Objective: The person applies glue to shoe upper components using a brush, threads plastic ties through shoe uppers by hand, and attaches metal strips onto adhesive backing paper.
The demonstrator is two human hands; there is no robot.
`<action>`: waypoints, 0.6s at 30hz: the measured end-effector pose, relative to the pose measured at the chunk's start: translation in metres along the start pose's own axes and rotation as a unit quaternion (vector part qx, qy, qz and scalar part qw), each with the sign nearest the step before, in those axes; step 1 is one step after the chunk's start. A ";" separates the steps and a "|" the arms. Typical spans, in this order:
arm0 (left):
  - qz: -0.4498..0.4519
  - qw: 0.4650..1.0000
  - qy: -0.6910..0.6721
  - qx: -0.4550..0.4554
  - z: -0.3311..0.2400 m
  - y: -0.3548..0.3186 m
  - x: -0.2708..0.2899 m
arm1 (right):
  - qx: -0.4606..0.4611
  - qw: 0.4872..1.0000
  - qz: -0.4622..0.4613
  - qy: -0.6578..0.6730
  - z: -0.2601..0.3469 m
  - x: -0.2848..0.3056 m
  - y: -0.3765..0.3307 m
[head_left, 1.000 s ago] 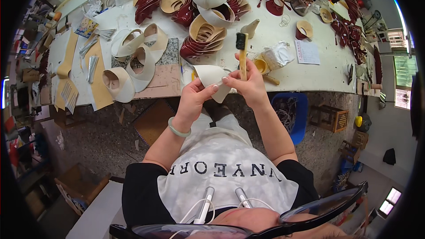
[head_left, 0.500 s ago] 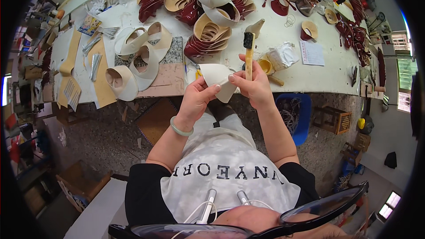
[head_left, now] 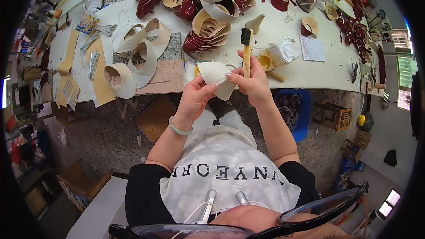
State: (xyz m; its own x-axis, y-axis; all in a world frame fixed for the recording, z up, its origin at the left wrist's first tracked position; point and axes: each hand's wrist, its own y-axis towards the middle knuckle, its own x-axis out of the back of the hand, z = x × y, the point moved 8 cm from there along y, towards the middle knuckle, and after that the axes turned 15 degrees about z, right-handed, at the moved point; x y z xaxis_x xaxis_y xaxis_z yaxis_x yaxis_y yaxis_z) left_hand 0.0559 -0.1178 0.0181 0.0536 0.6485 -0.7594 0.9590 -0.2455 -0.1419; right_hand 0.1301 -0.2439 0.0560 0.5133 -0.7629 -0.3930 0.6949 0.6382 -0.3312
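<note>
In front of my body, above the table's near edge, I hold a white, curved shoe-upper piece [head_left: 212,73] between both hands. My left hand [head_left: 195,99] pinches its left and lower edge between thumb and fingers, and a pale green bangle circles that wrist. My right hand [head_left: 254,84] pinches the piece's right edge with the thumb. Its fingers also grip a wooden-handled brush [head_left: 248,59], upright with the black bristles up. Fingertips behind the piece are hidden. Just beyond the brush stands a pale, pointed shoe last [head_left: 255,22].
Beige and white uppers [head_left: 120,82] lie to the left, with dark red ones [head_left: 206,44] stacked beyond my hands. Right of the brush are a yellow-rimmed pot [head_left: 265,62], a wrapped white bundle [head_left: 284,52] and a paper sheet [head_left: 312,49]. A blue bin [head_left: 303,117] stands below the table edge.
The whole view has shifted slightly. Both hands keep the same hold on the white shoe-upper piece and the brush.
</note>
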 end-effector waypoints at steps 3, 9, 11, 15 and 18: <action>0.007 1.000 0.016 0.006 0.000 -0.002 0.000 | 0.011 1.000 -0.010 0.007 -0.002 -0.001 0.000; -0.007 1.000 0.001 -0.006 -0.003 -0.004 -0.002 | 0.010 1.000 -0.009 0.021 -0.004 0.000 -0.003; 0.001 1.000 0.009 -0.005 -0.004 -0.003 -0.003 | 0.014 1.000 -0.003 0.006 -0.004 0.001 -0.004; 0.010 1.000 -0.004 -0.012 -0.008 -0.001 -0.007 | 0.025 0.999 -0.019 0.015 -0.001 0.000 -0.005; -0.012 0.999 0.031 -0.010 -0.007 0.001 -0.007 | 0.071 0.997 -0.017 0.018 0.000 -0.001 -0.005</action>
State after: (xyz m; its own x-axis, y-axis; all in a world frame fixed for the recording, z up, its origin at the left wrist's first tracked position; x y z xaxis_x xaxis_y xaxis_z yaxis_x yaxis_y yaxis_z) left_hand 0.0583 -0.1177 0.0279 0.0477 0.6971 -0.7154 0.9657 -0.2152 -0.1453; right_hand 0.1257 -0.2466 0.0579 0.4721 -0.7777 -0.4150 0.7772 0.5894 -0.2205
